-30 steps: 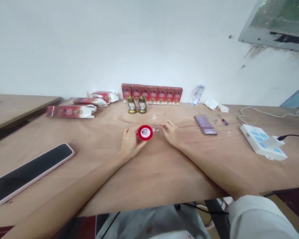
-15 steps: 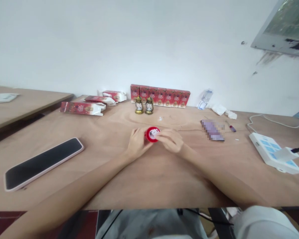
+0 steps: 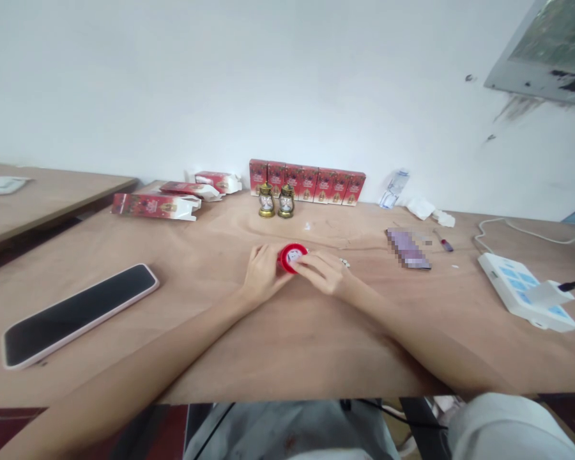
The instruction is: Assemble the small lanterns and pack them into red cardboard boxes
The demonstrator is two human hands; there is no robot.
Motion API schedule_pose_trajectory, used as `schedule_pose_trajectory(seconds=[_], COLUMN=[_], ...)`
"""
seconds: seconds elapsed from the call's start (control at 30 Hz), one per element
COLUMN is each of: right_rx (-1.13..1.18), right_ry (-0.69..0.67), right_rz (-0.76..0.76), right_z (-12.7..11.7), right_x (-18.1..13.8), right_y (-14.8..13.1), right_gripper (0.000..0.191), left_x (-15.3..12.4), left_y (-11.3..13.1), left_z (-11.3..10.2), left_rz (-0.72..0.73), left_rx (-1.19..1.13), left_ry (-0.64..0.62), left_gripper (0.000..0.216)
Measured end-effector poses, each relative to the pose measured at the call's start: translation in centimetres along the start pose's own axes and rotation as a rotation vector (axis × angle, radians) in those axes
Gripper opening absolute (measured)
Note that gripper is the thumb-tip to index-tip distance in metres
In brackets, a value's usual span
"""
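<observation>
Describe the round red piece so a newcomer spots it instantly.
On the wooden table, find the left hand and right hand, which meet near the middle. Between them is the round red piece. Unlike the red boxes and gold-coloured lanterns behind, it shows a red ring around a whitish centre.

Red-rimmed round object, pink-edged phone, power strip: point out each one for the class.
Red-rimmed round object point(image 3: 293, 253): head view, pale centre.
Pink-edged phone point(image 3: 80, 317): head view, dark screen.
Power strip point(image 3: 514, 282): head view, socket face.
</observation>
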State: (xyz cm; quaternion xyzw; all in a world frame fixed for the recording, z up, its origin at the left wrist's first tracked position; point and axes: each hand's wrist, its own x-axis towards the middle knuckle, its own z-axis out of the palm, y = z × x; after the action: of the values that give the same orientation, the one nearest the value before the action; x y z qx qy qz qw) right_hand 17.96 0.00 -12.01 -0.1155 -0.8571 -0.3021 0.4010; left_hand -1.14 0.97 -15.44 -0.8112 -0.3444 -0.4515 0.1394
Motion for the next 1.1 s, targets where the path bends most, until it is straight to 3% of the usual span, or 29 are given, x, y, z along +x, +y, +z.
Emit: schedule_pose_trajectory(seconds=[0.43, 0.77, 0.97, 1.1], right_rx=[0.008, 0.208, 0.171, 0.102], right_ry=[0.06, 0.182, 0.179, 0.168], right_rz=[0.043, 0.247, 0.255, 0.272], right_z=[0.34, -0.33, 0.07, 0.06], right_x=[-0.06, 0.35, 0.14, 0.14], right_y=[-0.25, -0.33, -0.39, -0.45], right_gripper=[0.026, 0.013, 0.005, 0.01], left_x=[-0.07, -0.09, -0.16, -0.18], left_y=[0.0, 0.13, 0.03, 0.02], left_z=[-0.06, -0.06, 0.03, 0.0], left_rz=[0.004, -0.02, -0.032, -0.013], left_rx=[-0.001, 0.032, 0.038, 0.018], left_ry=[0.0, -0.005, -0.012, -0.009], left_gripper=[0.039, 0.041, 0.042, 0.043])
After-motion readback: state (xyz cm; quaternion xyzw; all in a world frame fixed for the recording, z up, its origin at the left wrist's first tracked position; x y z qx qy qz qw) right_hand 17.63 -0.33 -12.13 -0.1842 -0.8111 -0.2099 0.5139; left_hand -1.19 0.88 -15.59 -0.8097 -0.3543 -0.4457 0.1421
